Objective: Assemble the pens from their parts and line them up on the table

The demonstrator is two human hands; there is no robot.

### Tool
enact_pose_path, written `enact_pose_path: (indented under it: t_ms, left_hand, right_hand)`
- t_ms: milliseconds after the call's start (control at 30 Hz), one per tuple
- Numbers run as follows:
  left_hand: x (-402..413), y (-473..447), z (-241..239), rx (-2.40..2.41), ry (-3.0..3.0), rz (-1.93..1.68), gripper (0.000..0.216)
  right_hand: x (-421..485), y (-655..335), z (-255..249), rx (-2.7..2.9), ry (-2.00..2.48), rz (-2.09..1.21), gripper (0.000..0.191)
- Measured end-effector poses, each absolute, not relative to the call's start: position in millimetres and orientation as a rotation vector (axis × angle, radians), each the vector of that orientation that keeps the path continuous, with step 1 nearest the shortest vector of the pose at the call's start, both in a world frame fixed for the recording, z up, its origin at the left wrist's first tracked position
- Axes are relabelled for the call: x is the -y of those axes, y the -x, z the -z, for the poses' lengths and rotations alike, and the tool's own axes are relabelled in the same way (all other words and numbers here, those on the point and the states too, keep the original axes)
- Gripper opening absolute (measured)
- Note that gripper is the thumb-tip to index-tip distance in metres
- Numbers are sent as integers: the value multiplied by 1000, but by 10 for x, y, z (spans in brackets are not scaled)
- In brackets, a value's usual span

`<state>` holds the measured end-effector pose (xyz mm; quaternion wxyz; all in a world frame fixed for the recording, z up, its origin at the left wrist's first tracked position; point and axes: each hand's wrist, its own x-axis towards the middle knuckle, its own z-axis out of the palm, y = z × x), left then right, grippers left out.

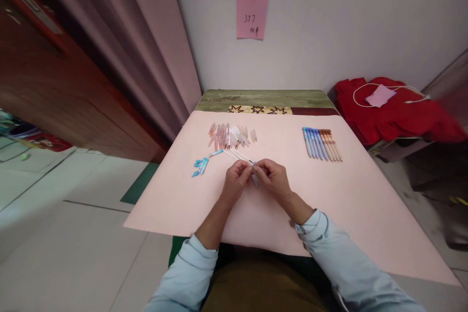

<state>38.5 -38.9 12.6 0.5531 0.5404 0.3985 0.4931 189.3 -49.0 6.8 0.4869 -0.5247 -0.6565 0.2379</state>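
Observation:
My left hand (pixel 235 181) and my right hand (pixel 273 178) meet above the near middle of the table, both closed with fingertips pinched together. Between them is a small pale bluish pen part (pixel 255 182), its lower end showing under the fingers; the rest is hidden. Just beyond the fingertips lie several thin white pen refills (pixel 234 154). Behind these is a loose pile of clear and pinkish pen barrels (pixel 221 135). Left of my left hand are small blue pen pieces (pixel 200 165), with one blue piece (pixel 215 153) lying apart.
A neat row of blue and brown pens (pixel 321 145) lies at the right on the pink table covering (pixel 175 204). A red cloth (pixel 398 117) with a white cable is beyond the table's right edge. A curtain (pixel 153 34) hangs at the left, and a pink note (pixel 251 17) is on the wall.

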Motion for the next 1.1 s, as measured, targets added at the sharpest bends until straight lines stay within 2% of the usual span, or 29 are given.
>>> enact_pose_path:
  t_ms: [1100]
  left_hand:
    - [370,-390,-96,-955,-1190,-1154,25]
  right_hand:
    - [475,-1912,-52,1655,1274,-549,19]
